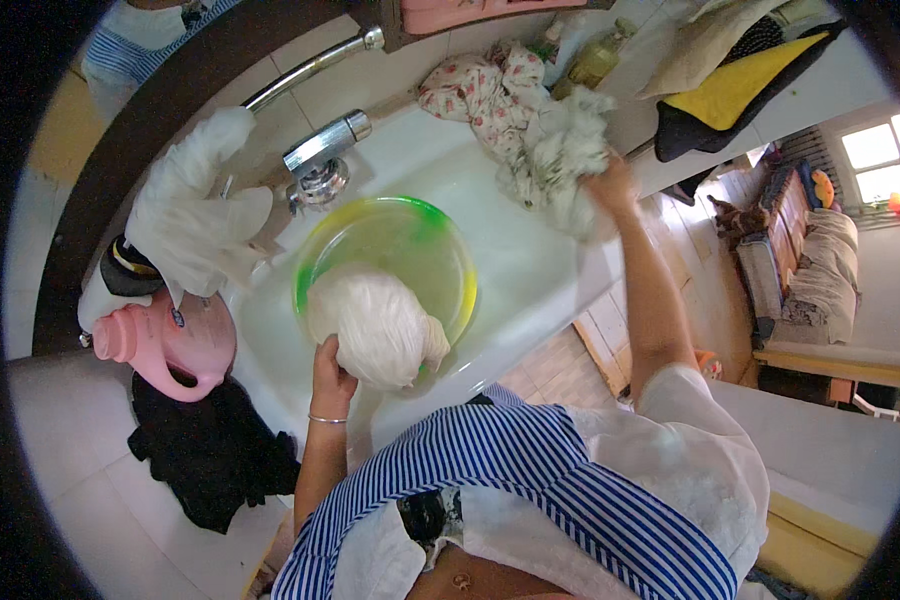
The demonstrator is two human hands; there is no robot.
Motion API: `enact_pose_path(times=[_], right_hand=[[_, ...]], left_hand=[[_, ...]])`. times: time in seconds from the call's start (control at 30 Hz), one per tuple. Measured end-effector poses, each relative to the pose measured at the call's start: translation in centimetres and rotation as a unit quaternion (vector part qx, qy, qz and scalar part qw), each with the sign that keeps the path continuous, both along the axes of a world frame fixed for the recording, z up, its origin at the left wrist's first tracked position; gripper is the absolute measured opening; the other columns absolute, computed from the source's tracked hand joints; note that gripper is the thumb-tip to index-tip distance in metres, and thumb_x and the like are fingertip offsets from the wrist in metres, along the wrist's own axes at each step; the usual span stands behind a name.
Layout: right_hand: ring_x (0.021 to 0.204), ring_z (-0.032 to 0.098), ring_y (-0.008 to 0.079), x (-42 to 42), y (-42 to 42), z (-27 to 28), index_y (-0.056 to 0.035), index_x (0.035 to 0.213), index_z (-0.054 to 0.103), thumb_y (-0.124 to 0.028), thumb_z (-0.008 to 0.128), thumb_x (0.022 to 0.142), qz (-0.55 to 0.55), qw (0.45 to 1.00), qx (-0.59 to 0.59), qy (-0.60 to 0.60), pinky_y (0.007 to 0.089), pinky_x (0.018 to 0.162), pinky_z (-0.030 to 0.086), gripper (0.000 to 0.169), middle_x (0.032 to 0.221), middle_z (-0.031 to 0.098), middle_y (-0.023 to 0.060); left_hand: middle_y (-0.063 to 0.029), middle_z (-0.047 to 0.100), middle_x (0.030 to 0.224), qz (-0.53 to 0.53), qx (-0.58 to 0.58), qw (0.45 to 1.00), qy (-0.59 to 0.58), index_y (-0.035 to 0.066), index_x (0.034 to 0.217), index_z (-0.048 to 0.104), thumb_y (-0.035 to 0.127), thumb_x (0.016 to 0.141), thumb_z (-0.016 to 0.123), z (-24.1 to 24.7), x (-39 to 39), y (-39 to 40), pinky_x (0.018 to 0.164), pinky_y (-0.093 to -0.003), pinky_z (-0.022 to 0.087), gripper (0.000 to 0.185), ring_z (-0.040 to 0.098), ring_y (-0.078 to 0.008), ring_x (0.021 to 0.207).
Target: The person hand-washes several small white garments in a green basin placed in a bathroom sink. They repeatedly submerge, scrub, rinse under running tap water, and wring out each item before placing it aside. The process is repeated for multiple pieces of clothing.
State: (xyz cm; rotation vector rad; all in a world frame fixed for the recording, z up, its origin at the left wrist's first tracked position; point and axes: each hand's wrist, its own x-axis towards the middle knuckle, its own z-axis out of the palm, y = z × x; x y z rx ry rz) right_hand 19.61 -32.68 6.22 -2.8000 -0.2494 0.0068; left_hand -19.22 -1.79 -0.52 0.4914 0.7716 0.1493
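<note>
My left hand [335, 377] grips the lower left side of a bunched white cloth [375, 322] at the near side of a basin. The basin [465, 289] is round, with a green and yellow rim, and stands in a white sink [529, 262]. At the sink's far right corner, my slightly blurred right hand [613, 186] holds the edge of a crumpled, wet-looking whitish cloth [559, 157]. That cloth touches a white cloth with red floral print [457, 86]. My right fingertips are partly hidden in the folds.
A chrome faucet [322, 161] rises behind the basin. White fabric [195, 210] hangs at the left, above a pink detergent jug [191, 337] and a black cloth [202, 450]. Behind the sink stands a yellowish bottle [596, 58]. A yellow and black cloth [742, 82] lies on the right ledge.
</note>
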Motion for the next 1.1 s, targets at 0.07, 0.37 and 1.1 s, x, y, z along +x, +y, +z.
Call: enact_pose_path(times=[0.07, 0.37, 1.1], right_hand=[[0.108, 0.045, 0.0362, -1.2, 1.8, -2.7, -0.0122, 0.128, 0.031, -0.034, 0.07, 0.058, -0.029, 0.996, -0.076, 0.04, 0.04, 0.09, 0.037, 0.083, 0.122, 0.042, 0.0197], [0.113, 0.037, 0.0397, 0.5, -1.5, 0.1, -0.0129, 0.13, 0.026, -0.045, 0.073, 0.057, 0.132, 0.987, -0.086, -0.021, 0.0474, 0.091, 0.033, 0.092, 0.126, 0.037, 0.0217], [0.129, -0.002, 0.0372, -22.1, 20.7, -9.7, -0.0262, 0.131, 0.029, -0.034, 0.068, 0.064, 0.503, 0.844, -0.122, 0.143, 0.0611, 0.093, 0.023, 0.078, 0.142, -0.001, 0.0104]], left_hand=[[-0.0143, 0.051, 0.111, 0.014, 0.01, 1.0, 0.019, 0.0, 0.12, 0.037, 0.012, 0.081, 0.043, 1.2, 0.1, -0.2, 0.085, -0.0405, 0.046, 0.042, 0.053, -0.0271, 0.099], [-0.0125, 0.056, 0.105, 0.027, 0.041, 0.998, 0.032, 0.001, 0.109, 0.049, 0.024, 0.083, 0.045, 0.0, 0.0, -0.4, 0.088, -0.041, 0.042, 0.035, 0.053, -0.0253, 0.1], [-0.0258, 0.029, 0.128, -0.365, 0.701, 0.578, 0.205, 0.008, 0.135, 0.011, 0.026, 0.072, 0.062, -7.5, 3.4, 0.2, 0.097, -0.0463, 0.026, 0.083, 0.025, -0.0484, 0.115]])
